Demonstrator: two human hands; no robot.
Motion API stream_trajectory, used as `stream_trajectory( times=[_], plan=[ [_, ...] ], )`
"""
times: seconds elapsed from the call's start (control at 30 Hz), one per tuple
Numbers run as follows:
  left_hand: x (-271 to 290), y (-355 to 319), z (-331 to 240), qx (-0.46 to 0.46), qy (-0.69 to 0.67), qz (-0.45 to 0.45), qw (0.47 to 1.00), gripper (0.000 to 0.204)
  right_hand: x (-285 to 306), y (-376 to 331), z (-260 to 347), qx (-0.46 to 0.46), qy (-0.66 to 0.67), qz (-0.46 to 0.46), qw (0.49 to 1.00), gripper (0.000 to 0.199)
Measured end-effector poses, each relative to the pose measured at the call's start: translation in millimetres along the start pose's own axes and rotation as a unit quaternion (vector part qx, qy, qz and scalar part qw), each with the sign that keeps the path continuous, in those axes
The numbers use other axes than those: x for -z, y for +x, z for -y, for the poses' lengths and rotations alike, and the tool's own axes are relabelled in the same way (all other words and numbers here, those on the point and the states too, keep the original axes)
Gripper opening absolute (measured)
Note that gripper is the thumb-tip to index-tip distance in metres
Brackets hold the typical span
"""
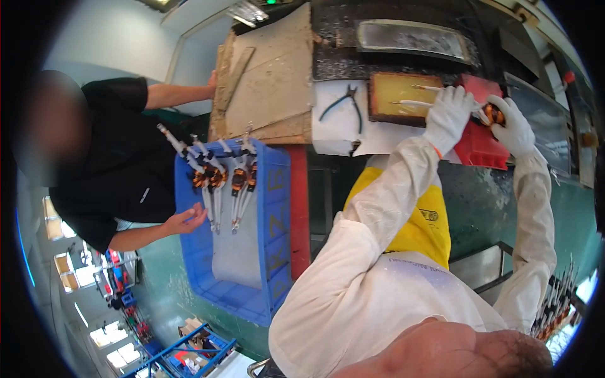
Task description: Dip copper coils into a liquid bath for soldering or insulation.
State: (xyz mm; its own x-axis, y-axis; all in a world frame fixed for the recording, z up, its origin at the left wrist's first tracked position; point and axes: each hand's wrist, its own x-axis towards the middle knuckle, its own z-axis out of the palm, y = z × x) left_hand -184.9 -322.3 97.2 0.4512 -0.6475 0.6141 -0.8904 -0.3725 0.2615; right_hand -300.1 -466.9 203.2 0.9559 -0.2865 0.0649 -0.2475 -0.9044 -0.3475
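A copper-wound ring coil (493, 114) is in my gloved right hand (515, 129), its fingers curled round the winding. White-sleeved leads (416, 104) run leftward from it, passing under my gloved left hand (447, 116), which is closed over them. The lead ends lie above a shallow brown-framed tray (372, 101) with a yellow inside. Beneath and beside my hands stands a red plastic bin (482, 148). White work gloves cover both hands, hiding part of the leads and the coil.
Green-handled pliers (351, 107) lie on white paper (328, 135) left of the tray. A metal-topped block (413, 41) sits behind it. At the left, a blue crate (277, 220) holds several similar coils (238, 179). A co-worker in black (120, 151) stands beside the crate, one hand near the coils.
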Motion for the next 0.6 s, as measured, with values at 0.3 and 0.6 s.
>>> stream_trajectory(
  times=[0.3,0.6],
  plan=[
    [0.1,3.4,-8.2,-0.016,0.036,-0.021,0.999,0.035,-14.9,-7.8,-38.4,0.017,0.050,-0.034,0.998,0.059],
    [31.6,-5.7,-13.4,-0.037,0.032,-0.058,0.997,0.032,-23.3,-4.1,-46.2,0.048,0.062,-0.043,0.996,0.064]
  ],
)
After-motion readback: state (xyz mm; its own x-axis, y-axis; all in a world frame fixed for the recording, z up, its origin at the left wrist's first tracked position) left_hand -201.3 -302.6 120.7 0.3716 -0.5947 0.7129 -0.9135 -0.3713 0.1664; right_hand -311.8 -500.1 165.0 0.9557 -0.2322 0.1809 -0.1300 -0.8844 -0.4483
